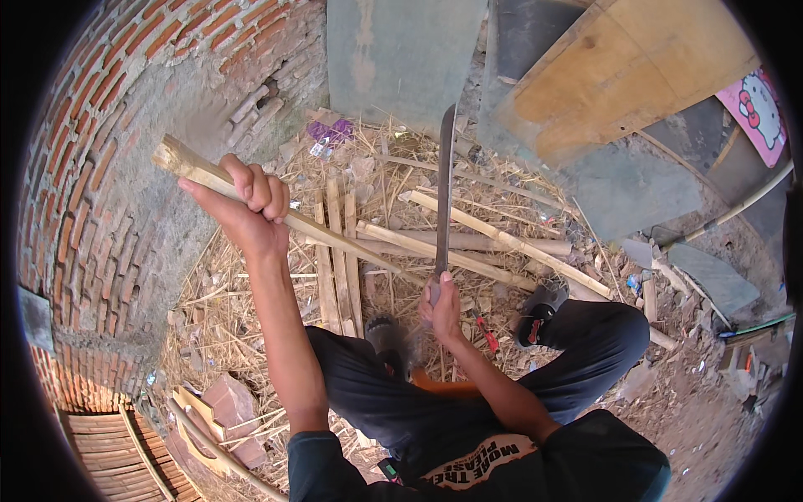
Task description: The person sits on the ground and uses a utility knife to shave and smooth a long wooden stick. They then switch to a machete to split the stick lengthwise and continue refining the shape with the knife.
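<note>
My left hand (251, 209) is raised at the left, fingers wrapped round a long split bamboo strip (347, 244). Its thick end sticks out past my hand toward the brick wall, and the rest slopes down to the right toward the straw. In front of my body my right hand (443, 311) grips a machete (446, 188) by its handle. The long dark blade points away from me, nearly upright in the view, apart from the held strip's upper part. Below the hands, several bamboo strips (336, 268) lie on the littered ground.
A curved brick wall (84, 209) rises at the left. Grey boards (401, 58) and a wooden panel (619, 67) lean at the back. Straw and chips cover the ground round my shoes (544, 309). A red-handled tool (487, 335) lies between my feet; cut wood pieces (234, 410) lie lower left.
</note>
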Demonstrator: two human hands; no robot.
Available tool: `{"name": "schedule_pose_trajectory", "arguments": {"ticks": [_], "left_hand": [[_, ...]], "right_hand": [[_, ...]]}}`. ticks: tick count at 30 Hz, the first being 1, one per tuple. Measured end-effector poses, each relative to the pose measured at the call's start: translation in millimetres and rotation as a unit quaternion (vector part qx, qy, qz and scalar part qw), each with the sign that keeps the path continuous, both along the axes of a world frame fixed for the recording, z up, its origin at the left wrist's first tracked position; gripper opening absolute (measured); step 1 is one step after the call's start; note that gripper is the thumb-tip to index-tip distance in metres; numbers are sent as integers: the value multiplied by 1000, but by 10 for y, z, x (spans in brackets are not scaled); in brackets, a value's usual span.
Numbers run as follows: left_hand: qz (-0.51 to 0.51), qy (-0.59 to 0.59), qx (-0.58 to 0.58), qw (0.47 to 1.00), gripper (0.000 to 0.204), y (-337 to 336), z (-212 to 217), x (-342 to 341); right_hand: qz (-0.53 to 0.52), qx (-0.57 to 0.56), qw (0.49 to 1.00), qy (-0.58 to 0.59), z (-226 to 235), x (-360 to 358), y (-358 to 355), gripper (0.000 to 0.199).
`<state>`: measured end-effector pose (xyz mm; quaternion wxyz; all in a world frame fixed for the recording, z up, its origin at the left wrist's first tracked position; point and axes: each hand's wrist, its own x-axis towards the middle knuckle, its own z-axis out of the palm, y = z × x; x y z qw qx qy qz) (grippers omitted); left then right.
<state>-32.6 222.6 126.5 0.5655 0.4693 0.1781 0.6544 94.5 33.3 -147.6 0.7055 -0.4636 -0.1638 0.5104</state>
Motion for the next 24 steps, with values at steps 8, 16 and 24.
{"name": "schedule_pose_trajectory", "arguments": {"ticks": [8, 16, 24], "left_hand": [[0, -15, -15, 1000, 76, -55, 28, 44], [-21, -7, 25, 999, 71, 1, -50, -9], [-37, -11, 12, 999, 71, -97, -16, 119]], "right_hand": [[89, -231, 969, 3, -775, -374, -305, 69], [41, -124, 990, 56, -106, -208, -35, 65], [-10, -57, 993, -99, -567, -325, -17, 65]]}}
